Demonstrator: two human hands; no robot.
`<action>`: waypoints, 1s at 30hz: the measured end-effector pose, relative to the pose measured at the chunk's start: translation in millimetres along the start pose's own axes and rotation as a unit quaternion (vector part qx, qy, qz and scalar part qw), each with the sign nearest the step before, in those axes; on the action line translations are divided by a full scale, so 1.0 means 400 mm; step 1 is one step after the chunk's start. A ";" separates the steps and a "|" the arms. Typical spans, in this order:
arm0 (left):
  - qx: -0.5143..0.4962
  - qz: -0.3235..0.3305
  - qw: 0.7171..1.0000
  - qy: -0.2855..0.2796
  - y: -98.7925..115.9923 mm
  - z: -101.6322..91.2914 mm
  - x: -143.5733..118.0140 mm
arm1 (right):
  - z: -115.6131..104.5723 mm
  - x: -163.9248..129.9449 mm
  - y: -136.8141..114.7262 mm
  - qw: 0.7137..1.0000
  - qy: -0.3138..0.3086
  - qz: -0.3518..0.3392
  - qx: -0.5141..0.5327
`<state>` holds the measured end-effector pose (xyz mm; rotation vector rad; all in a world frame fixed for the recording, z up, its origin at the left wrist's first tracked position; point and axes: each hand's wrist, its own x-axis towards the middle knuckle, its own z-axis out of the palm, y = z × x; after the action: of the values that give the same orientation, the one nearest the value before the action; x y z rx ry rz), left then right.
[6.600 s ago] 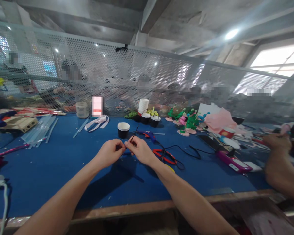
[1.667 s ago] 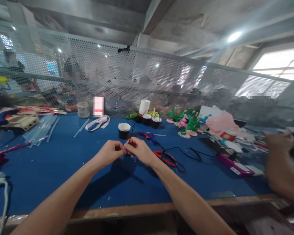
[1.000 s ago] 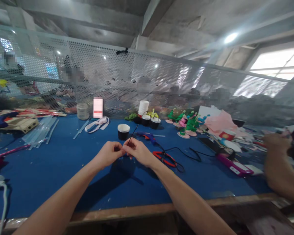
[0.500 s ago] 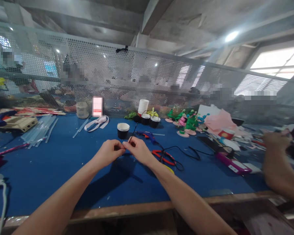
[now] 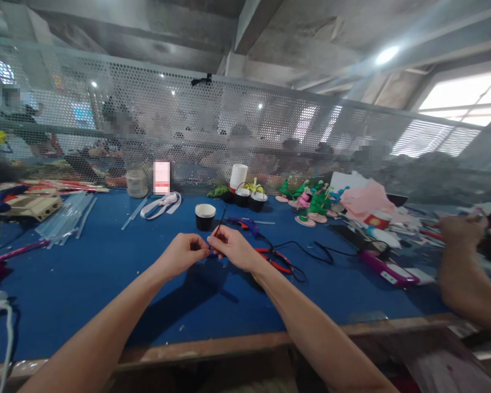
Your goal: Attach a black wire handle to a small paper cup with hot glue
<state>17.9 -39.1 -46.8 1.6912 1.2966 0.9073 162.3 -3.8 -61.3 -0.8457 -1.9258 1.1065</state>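
Thin black stem tilted between two bare hands, up over the blue desk, just on the person's side of the black cup with its pale rim and a touch to the right of it. The right hand has it pinched between thumb and fingertips, the top end poking out above and leaning to the right. The left hand has its thumb and forefinger drawn together at the bottom end, with the other fingers curled in; from here it's too small to tell whether they actually grip it. Right of the cup, quite near, lies a blue glue gun, and farther right on the near side there's a red loop tangled with black cable, partly behind the right forearm. Beyond the cup and to its right stand two little black buckets with thin handles, in front of a white cup stack; past those, on the same side, green figures sit on pink discs. Left of the cup and farther back are a white ribbon, a phone with its screen lit and a cloudy jar, and well off to the left a spread of translucent sticks. Far right of the cup, a co-worker's hand reaches over the clutter.
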 end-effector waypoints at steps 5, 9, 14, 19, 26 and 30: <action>0.017 0.011 1.000 0.011 -0.001 -0.002 0.004 | 0.007 -0.002 -0.002 0.998 0.046 0.000 -0.036; 0.037 0.022 0.999 0.015 -0.011 -0.002 0.005 | 0.008 -0.003 -0.004 0.996 0.068 -0.005 -0.063; 0.028 0.024 0.999 0.003 -0.008 -0.001 0.001 | 0.008 -0.007 -0.006 0.998 0.046 -0.012 -0.046; 0.006 0.007 1.000 -0.004 -0.002 0.000 0.001 | 0.008 -0.010 -0.010 0.999 0.016 -0.022 -0.034; 0.011 0.001 1.000 -0.011 -0.002 -0.009 0.000 | 0.007 -0.009 -0.010 0.997 0.046 0.002 -0.061; 0.050 0.014 0.999 -0.004 -0.001 -0.014 0.003 | 0.005 -0.007 -0.003 0.997 0.044 0.006 -0.059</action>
<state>12.9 -36.8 -44.5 1.7928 1.3361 0.8627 161.6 -7.3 -61.9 -0.9559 -1.9301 0.9535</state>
